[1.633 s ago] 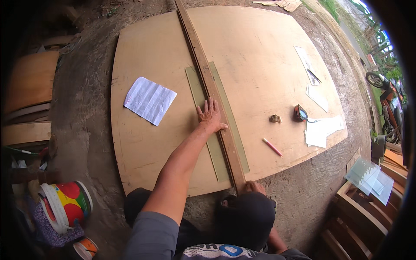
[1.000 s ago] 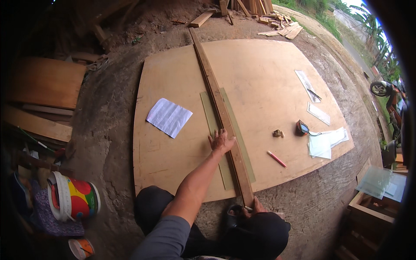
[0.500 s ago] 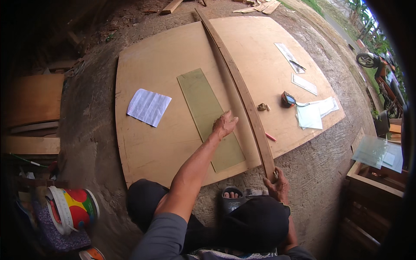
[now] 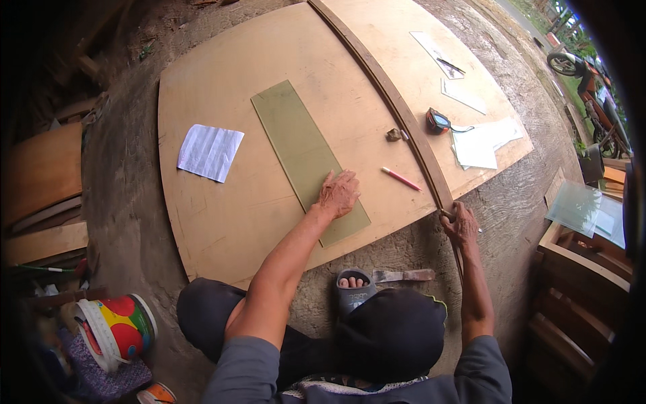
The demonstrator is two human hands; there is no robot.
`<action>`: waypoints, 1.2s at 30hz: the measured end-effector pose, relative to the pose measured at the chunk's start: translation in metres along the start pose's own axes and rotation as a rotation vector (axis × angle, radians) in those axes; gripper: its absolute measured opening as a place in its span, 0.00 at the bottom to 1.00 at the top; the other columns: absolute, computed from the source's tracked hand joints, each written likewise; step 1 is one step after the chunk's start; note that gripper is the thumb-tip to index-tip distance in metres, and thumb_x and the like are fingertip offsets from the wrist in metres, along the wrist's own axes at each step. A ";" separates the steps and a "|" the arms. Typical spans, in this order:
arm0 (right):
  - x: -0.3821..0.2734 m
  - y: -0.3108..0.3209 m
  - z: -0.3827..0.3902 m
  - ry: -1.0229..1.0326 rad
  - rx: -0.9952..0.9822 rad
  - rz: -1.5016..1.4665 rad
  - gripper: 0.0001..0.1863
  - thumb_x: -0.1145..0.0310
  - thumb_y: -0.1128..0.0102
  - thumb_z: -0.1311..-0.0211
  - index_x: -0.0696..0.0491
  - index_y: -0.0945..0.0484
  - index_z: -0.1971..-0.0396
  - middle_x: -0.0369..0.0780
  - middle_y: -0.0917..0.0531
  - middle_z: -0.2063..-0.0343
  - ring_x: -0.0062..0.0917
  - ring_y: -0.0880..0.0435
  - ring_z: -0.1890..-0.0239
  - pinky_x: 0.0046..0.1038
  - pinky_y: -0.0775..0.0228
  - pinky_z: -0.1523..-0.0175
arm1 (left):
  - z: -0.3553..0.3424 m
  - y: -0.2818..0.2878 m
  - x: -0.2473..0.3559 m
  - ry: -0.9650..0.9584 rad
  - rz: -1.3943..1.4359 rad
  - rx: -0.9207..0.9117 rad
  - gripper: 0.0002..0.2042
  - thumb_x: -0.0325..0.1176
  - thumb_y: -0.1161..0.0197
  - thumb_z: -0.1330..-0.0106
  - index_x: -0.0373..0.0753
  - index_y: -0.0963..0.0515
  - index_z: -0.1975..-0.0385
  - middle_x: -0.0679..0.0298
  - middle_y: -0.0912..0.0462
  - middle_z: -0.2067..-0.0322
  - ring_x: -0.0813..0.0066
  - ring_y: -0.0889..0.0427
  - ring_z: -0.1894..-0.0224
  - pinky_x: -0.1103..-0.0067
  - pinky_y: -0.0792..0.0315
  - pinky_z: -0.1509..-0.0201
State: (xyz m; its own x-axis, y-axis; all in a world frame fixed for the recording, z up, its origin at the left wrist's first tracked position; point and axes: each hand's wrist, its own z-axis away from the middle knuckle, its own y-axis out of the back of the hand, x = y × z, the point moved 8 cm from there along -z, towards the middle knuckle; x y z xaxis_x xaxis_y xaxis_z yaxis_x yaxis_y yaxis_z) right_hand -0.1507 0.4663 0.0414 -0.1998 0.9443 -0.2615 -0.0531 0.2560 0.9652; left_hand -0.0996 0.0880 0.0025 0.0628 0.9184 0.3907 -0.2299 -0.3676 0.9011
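Note:
A long greenish glass pane lies flat on the plywood sheet. On its near right part rests my left hand, fingers spread and touching the glass. A long, narrow wooden strip crosses the sheet to the right of the pane, apart from it. My right hand is closed on the strip's near end, just beyond the sheet's edge. Something small and metallic shows at those fingertips, too small to name. A red pencil lies between the pane and the strip, and a small brownish lump sits against the strip.
Right of the strip are a tape measure, glass offcuts and a dark pen. A creased paper lies left. A putty knife is by my foot. Glass sheets top a wooden frame; a paint bucket stands left.
The wooden strip has moved right, away from the pane, with my right hand on it. The pencil is now left of the strip. My left hand has stayed at the pane.

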 end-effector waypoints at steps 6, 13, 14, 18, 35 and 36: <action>-0.043 0.008 0.010 0.079 0.184 0.048 0.18 0.59 0.41 0.29 0.48 0.26 0.44 0.44 0.23 0.44 0.44 0.23 0.44 0.44 0.31 0.41 | 0.012 0.016 0.008 -0.078 -0.023 0.051 0.13 0.41 0.44 0.27 0.39 0.21 0.54 0.58 0.23 0.49 0.62 0.27 0.36 0.58 0.43 0.23; -0.177 -0.052 0.004 0.514 0.014 -0.071 0.08 0.63 0.43 0.29 0.44 0.22 0.53 0.35 0.21 0.56 0.34 0.21 0.52 0.39 0.31 0.50 | 0.024 0.020 0.006 -0.041 0.045 -0.019 0.15 0.41 0.43 0.27 0.37 0.20 0.50 0.55 0.24 0.43 0.56 0.27 0.35 0.61 0.40 0.24; -0.189 -0.060 -0.004 0.533 0.006 -0.088 0.08 0.64 0.44 0.29 0.43 0.22 0.54 0.35 0.21 0.56 0.33 0.21 0.52 0.38 0.31 0.50 | 0.025 0.023 0.001 -0.022 0.097 0.038 0.17 0.41 0.43 0.27 0.38 0.21 0.47 0.54 0.25 0.39 0.54 0.28 0.33 0.62 0.39 0.24; -0.219 -0.079 -0.034 0.587 0.048 -0.116 0.10 0.68 0.43 0.33 0.42 0.22 0.54 0.35 0.22 0.57 0.33 0.23 0.50 0.38 0.34 0.48 | 0.032 0.047 -0.059 0.319 0.238 0.453 0.25 0.42 0.43 0.28 0.37 0.26 0.35 0.48 0.35 0.28 0.48 0.34 0.28 0.63 0.39 0.24; -0.212 -0.094 -0.054 0.369 0.163 -0.038 0.21 0.70 0.46 0.36 0.40 0.22 0.43 0.34 0.23 0.50 0.32 0.26 0.44 0.40 0.39 0.35 | -0.089 0.159 -0.302 0.648 0.141 0.416 0.30 0.44 0.38 0.32 0.34 0.31 0.34 0.49 0.31 0.32 0.50 0.31 0.31 0.61 0.33 0.29; -0.211 -0.096 -0.054 0.359 0.142 -0.042 0.22 0.70 0.45 0.38 0.40 0.22 0.43 0.34 0.23 0.50 0.33 0.27 0.43 0.40 0.40 0.35 | -0.098 0.164 -0.311 0.653 0.109 0.442 0.32 0.47 0.38 0.32 0.35 0.33 0.32 0.50 0.32 0.31 0.51 0.34 0.29 0.62 0.36 0.26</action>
State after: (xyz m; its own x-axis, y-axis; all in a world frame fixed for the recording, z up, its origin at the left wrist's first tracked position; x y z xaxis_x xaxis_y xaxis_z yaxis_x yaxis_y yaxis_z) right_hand -0.1564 0.2309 0.0042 -0.5315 0.8064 -0.2593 0.0628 0.3428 0.9373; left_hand -0.2522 -0.2440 0.0105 -0.5515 0.7236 0.4150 0.2130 -0.3589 0.9088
